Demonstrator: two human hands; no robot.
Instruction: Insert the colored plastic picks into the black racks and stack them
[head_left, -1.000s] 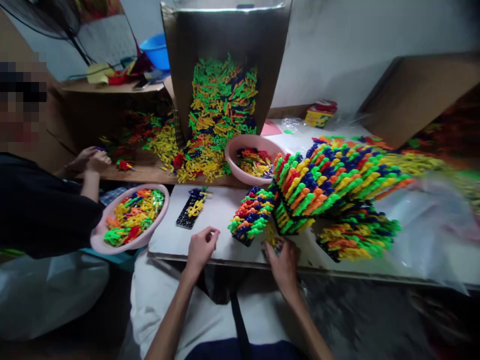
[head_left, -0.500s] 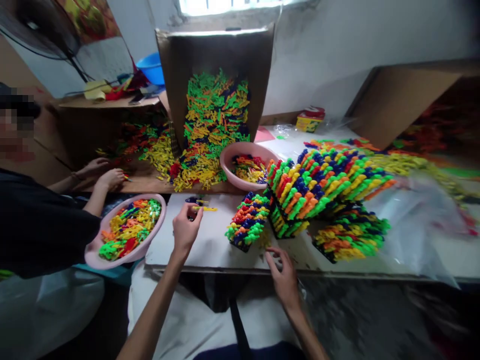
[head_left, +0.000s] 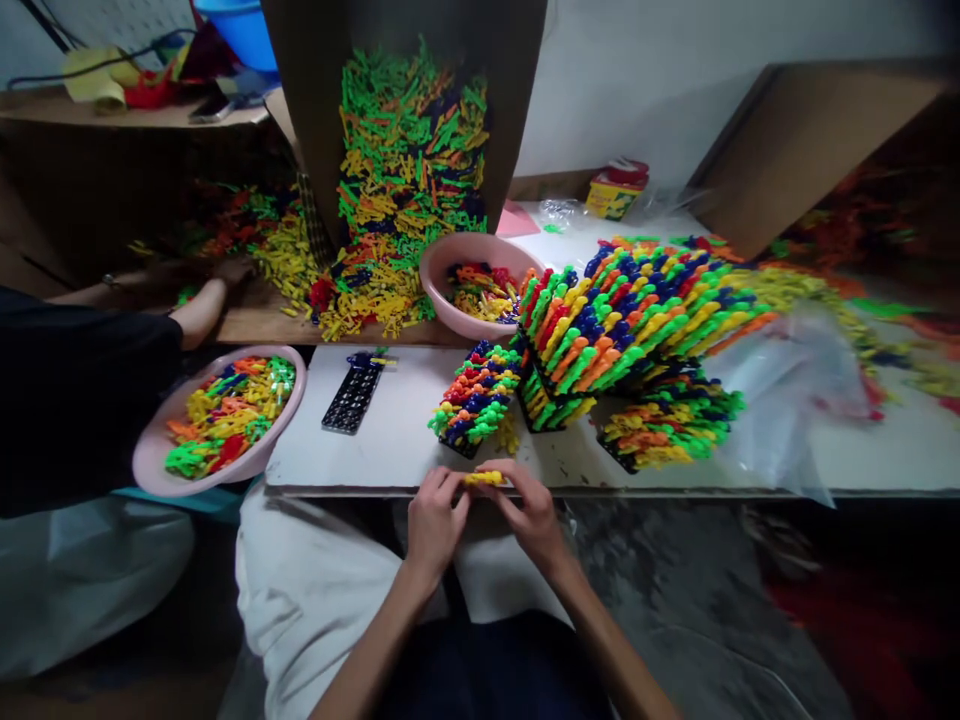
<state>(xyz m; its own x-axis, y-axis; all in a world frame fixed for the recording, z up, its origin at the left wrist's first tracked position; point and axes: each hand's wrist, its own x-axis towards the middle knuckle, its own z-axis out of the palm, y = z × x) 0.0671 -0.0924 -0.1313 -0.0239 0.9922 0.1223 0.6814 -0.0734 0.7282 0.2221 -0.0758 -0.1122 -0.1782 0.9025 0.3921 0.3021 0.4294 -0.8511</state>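
Note:
A small yellow plastic piece [head_left: 484, 478] is held between both hands at the table's front edge. My left hand [head_left: 437, 515] pinches its left end, and my right hand [head_left: 531, 512] has fingers closed on its right end. Left of them lies a black perforated tray [head_left: 352, 398], with a few blue and yellow pieces at its far end. Just beyond my hands stands a small black rack packed with coloured pieces [head_left: 480, 395]. Larger packed racks [head_left: 637, 315] are to its right.
Pink basins of loose pieces stand at the left [head_left: 294, 405] and back centre [head_left: 442, 300]. A co-worker's arm [head_left: 199, 315] reaches at the left. Behind are a tall carton [head_left: 517, 110] and a plastic bag [head_left: 795, 400].
My left hand has moved right and down with the yellow piece, away from the black tray. My right hand has come left to meet it. The view has shifted, and the co-worker's hand reaches farther in.

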